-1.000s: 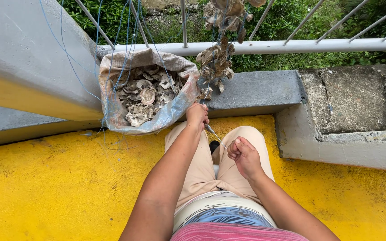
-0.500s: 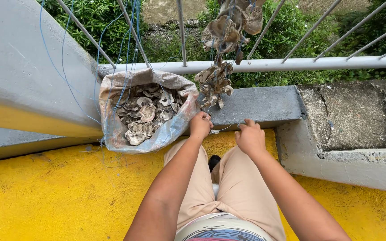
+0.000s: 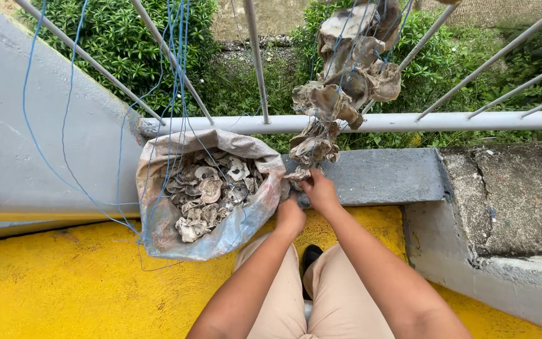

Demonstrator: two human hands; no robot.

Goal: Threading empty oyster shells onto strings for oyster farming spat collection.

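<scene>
Fingers of right hand (image 3: 321, 191) pinch the lowest shell on the oyster-shell string (image 3: 337, 103) hanging at twelve o'clock, while left hand (image 3: 290, 218) grips the shell sack (image 3: 158, 213) rim at nine o'clock, apparently holding its mouth open.

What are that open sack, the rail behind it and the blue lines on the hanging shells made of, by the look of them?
The sack looks like woven plastic: thin, crinkled, slightly shiny and partly see-through. The rail appears to be metal tube painted pale grey, round and smooth with a dull sheen. The blue lines seem to be thin synthetic cord, though too fine to be sure. The hanging shells look like rough, chalky oyster shell.
</scene>
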